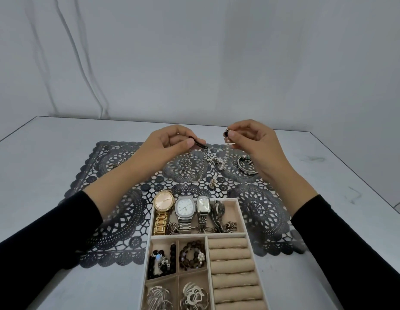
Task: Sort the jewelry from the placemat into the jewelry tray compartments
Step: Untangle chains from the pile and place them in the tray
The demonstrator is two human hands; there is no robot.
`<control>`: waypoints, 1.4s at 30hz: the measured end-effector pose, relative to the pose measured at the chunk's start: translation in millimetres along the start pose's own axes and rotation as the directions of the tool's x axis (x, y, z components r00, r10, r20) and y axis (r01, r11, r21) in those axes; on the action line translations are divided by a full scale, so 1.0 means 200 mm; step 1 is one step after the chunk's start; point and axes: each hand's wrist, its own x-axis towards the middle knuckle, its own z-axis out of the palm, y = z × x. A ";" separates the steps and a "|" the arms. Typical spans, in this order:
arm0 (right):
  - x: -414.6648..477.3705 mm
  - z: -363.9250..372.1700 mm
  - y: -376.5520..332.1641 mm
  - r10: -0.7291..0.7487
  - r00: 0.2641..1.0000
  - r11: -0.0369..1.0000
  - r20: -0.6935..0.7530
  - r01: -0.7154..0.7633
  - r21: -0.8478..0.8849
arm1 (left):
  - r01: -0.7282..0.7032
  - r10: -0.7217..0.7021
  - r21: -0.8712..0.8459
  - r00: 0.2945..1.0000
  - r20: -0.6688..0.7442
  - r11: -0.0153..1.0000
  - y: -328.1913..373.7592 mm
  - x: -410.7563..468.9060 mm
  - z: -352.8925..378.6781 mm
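My left hand (166,143) pinches a black clasp piece (198,143) with a silver chain (195,166) hanging from it over the black lace placemat (118,211). My right hand (252,139) pinches the dark-beaded top end of a pearl strand (226,156) that dangles down to the mat. On the mat lie a small ring (183,172), a small gold earring piece (213,182) and silver bangles (247,165) partly hidden behind my right hand. The beige jewelry tray (242,212) sits in front, holding watches (183,209), bead bracelets (192,256) and silver pieces (194,295).
The tray's right side has rows of beige ring rolls (231,266). The grey table (49,157) extends left and right of the placemat, with its far edge against a grey backdrop. A small item (115,164) lies at the mat's far left.
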 end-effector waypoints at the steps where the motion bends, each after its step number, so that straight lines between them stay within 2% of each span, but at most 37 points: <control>1: 0.00 0.00 -0.02 -0.003 1.000 1.000 -0.001 0.003 0.012 | -0.003 0.002 -0.025 1.000 -0.019 1.000 0.01 0.00 0.01; 7: -0.02 0.03 -0.09 -0.031 1.000 0.997 -0.006 0.031 0.072 | -0.060 0.048 -0.096 0.992 -0.120 0.994 0.07 0.01 0.02; 21: -0.04 0.12 -0.32 -0.150 0.989 0.968 -0.006 0.148 0.205 | -0.148 0.138 -0.020 0.957 -0.256 0.989 0.29 -0.04 0.00; 30: -0.13 0.13 -0.44 -0.185 0.982 0.961 0.039 0.173 0.215 | -0.172 0.173 0.027 0.947 -0.270 0.985 0.40 -0.17 -0.01; 42: -0.38 0.16 -0.53 -0.174 0.980 0.960 0.094 0.147 0.239 | -0.202 0.193 -0.003 0.942 -0.275 0.979 0.52 -0.44 0.03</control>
